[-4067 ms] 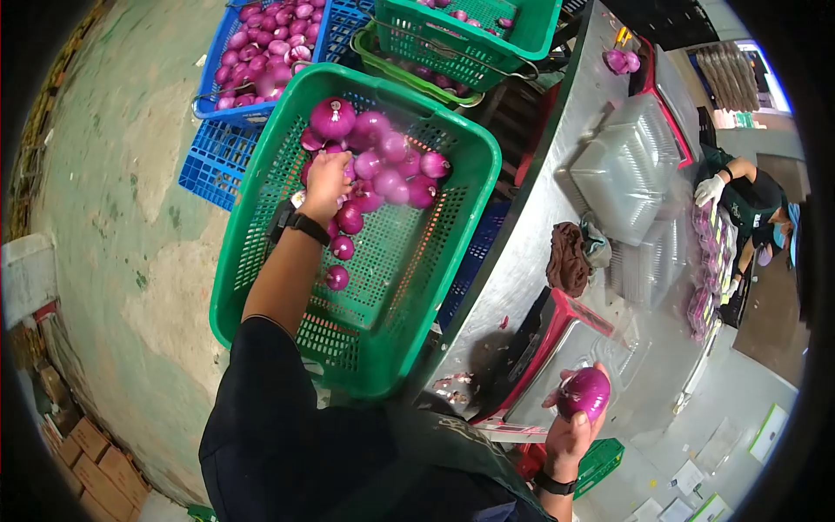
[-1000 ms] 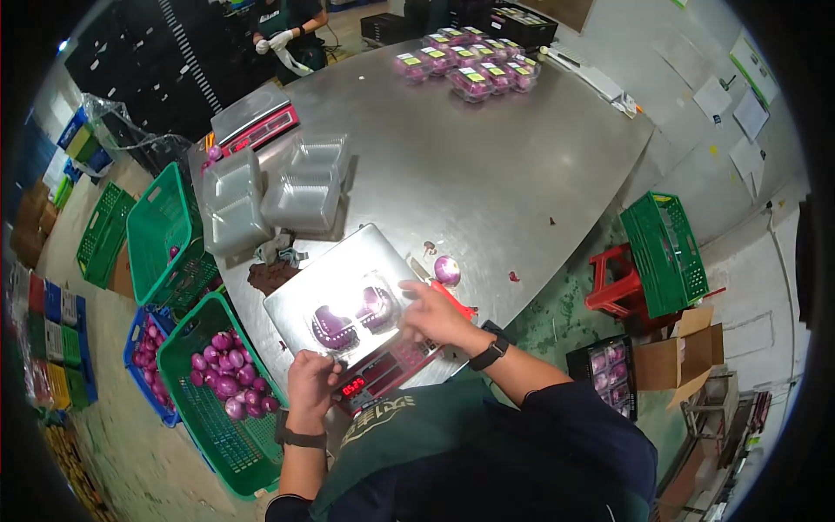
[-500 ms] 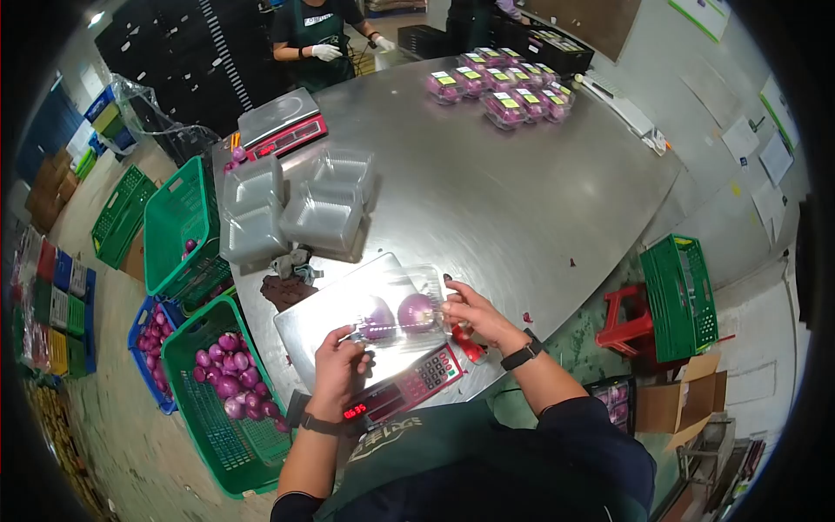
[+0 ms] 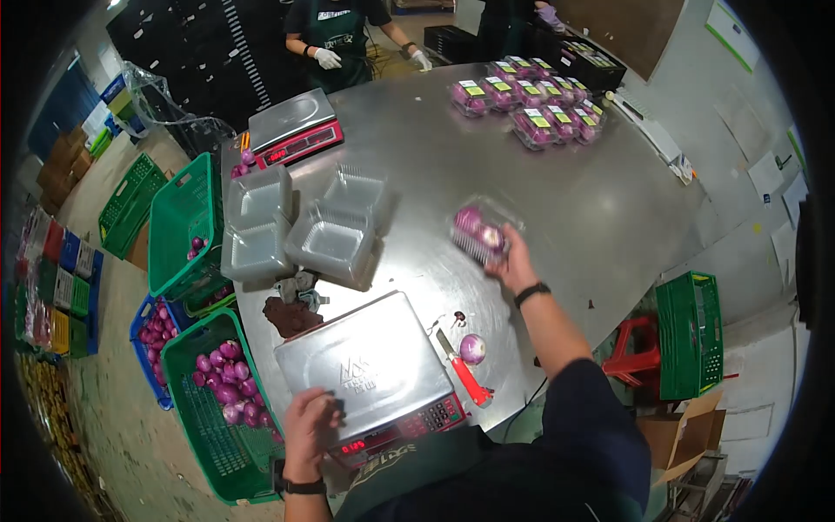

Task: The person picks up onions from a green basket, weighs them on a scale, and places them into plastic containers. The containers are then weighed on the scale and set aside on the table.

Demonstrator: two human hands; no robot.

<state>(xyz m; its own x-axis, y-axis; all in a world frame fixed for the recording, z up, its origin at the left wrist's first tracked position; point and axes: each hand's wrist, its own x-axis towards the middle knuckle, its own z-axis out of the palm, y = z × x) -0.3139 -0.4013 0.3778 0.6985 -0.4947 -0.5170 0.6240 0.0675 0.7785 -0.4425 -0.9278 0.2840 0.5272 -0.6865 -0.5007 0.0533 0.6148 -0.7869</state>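
Observation:
My right hand (image 4: 515,265) grips a clear plastic container (image 4: 483,233) with purple onions (image 4: 470,219) inside, held over the steel table right of the stacked trays. My left hand (image 4: 310,426) is at the lower left corner of the weighing scale (image 4: 370,370), fingers loosely bent and apart, with nothing visible in them. The scale's metal plate is bare, and red digits glow on its front. Right of the scale lie a knife with a red handle (image 4: 470,383) and a single purple onion (image 4: 472,349).
Stacks of clear trays (image 4: 330,239) stand behind a brown cloth (image 4: 291,317). Labelled onion packs (image 4: 533,128) sit at the far right. A second scale (image 4: 296,130) is at the back left. Green crates (image 4: 204,435) flank the table. Another person (image 4: 339,39) stands opposite.
My right hand has carried the onion container off the scale, up and to the right. My left hand has let go of it and moved lower left. The loose onion and knife now show.

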